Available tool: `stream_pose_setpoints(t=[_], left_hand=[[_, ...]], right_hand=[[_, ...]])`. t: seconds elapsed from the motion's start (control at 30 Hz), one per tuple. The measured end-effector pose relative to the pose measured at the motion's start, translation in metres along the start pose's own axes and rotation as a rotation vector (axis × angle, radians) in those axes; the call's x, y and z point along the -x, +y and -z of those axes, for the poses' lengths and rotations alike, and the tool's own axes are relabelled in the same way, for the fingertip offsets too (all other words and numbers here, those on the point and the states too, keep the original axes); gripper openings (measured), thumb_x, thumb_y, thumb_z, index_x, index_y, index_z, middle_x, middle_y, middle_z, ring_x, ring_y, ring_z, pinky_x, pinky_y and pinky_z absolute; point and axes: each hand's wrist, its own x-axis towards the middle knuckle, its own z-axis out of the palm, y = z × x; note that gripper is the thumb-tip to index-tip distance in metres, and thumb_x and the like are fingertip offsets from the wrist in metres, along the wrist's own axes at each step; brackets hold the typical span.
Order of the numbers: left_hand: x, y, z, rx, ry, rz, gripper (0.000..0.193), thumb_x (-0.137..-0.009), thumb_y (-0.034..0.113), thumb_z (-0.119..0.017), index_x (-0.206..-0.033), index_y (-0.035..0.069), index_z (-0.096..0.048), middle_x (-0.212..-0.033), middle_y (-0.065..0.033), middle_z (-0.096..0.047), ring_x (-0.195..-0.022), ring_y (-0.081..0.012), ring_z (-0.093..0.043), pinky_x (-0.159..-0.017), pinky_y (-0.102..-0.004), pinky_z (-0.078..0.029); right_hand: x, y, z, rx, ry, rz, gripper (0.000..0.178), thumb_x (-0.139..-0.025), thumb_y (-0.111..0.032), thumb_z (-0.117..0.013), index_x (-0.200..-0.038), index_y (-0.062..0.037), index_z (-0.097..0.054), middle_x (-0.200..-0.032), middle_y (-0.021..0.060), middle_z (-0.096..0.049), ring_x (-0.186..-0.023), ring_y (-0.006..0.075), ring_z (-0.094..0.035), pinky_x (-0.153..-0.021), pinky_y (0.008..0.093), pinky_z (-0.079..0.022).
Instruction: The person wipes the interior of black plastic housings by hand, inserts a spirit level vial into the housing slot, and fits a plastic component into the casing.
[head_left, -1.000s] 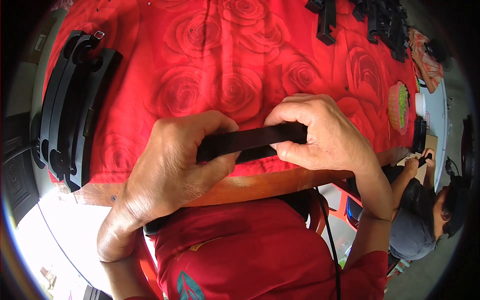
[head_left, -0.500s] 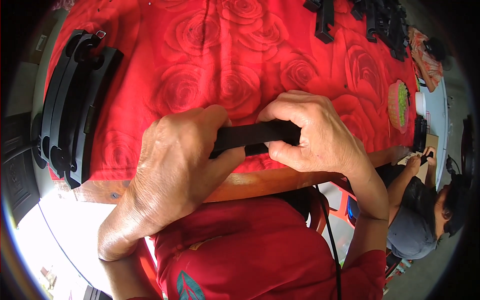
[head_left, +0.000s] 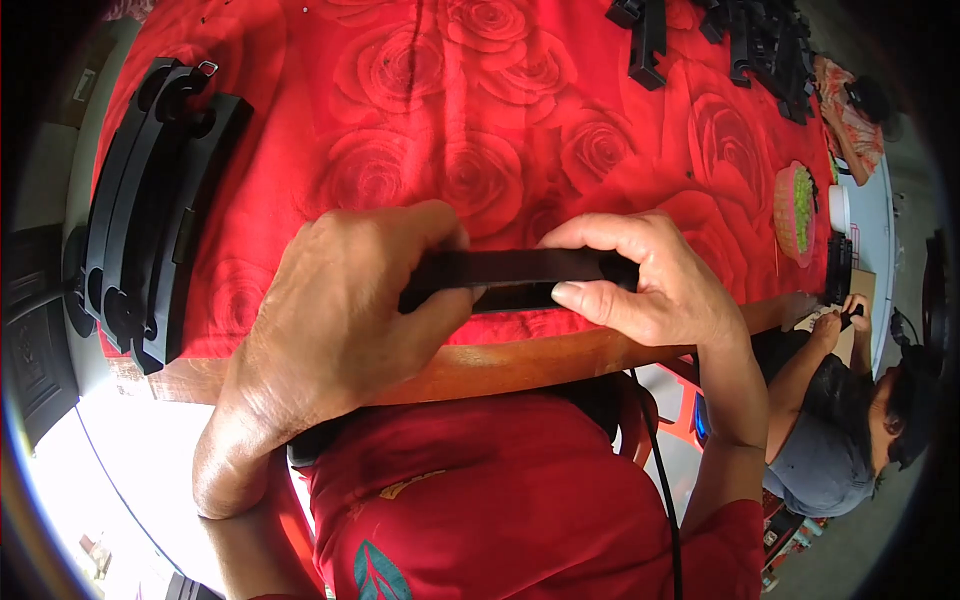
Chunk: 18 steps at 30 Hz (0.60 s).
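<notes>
A long, narrow black plastic piece [head_left: 520, 268] is held level between my two hands, just above the near edge of the table. Fingers and thumb of my left hand [head_left: 345, 300] are closed round its left end. At its other end, my right hand [head_left: 650, 280] grips with the fingers along the top and the thumb against the lower edge. A dark gap runs along the piece's near side. Its ends are partly covered by my hands, so I cannot tell its exact kind.
Several long black plastic parts [head_left: 160, 220] lie side by side at the left. More black parts [head_left: 765, 50] are heaped at the far right. A pink-rimmed basket [head_left: 797, 212] with green contents stands at the right edge. Beyond it, a co-worker [head_left: 825, 430] handles a small dark thing.
My right hand has shifted right and slightly down along the black piece, exposing more of it. The left hand has moved slightly left, still gripping its end.
</notes>
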Motion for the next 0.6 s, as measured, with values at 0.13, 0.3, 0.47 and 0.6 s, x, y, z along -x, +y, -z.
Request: stream_pose_setpoints(t=[0.13, 0.3, 0.47, 0.6], left_hand=[[0.003, 0.005, 0.001, -0.195, -0.009, -0.236, 0.021, -0.083, 0.007, -0.075, -0.103, 0.0, -0.074, -0.077, -0.0143, -0.071, -0.066, -0.0241, -0.07, -0.062, -0.0352, -0.052], [0.002, 0.008, -0.004, -0.192, -0.082, -0.214, 0.022, -0.082, 0.007, -0.073, -0.102, 0.001, -0.074, -0.076, -0.0144, -0.071, -0.066, -0.0265, -0.071, -0.062, -0.0364, -0.053], [0.001, 0.007, -0.001, 0.007, -0.263, -0.175, 0.016, -0.083, 0.015, -0.07, -0.091, 0.001, -0.074, -0.073, -0.0186, -0.07, -0.07, -0.0367, -0.072, -0.066, -0.0468, -0.054], [0.001, 0.005, -0.007, 0.044, -0.25, -0.167, 0.018, -0.082, 0.014, -0.07, -0.093, 0.002, -0.075, -0.072, -0.0188, -0.07, -0.069, -0.0362, -0.072, -0.066, -0.0463, -0.054]], right_hand=[[0.002, -0.01, -0.009, 0.004, 0.023, 0.075, 0.024, -0.092, -0.018, -0.08, -0.109, -0.0016, -0.074, -0.08, 0.0116, -0.074, -0.071, 0.02, -0.072, -0.064, 0.0343, -0.054], [0.007, -0.011, -0.017, 0.041, 0.106, 0.164, 0.025, -0.09, -0.016, -0.081, -0.109, -0.0007, -0.074, -0.082, 0.012, -0.076, -0.069, 0.0228, -0.073, -0.059, 0.0331, -0.054], [0.013, -0.019, -0.026, 0.042, 0.103, 0.172, 0.027, -0.088, -0.012, -0.08, -0.111, 0.0008, -0.075, -0.084, 0.0092, -0.077, -0.074, 0.0128, -0.073, -0.065, 0.0271, -0.056], [0.015, -0.013, -0.029, 0.07, 0.156, 0.191, 0.029, -0.087, -0.011, -0.08, -0.113, 0.0019, -0.075, -0.088, 0.0089, -0.078, -0.077, 0.0117, -0.074, -0.066, 0.0264, -0.055]])
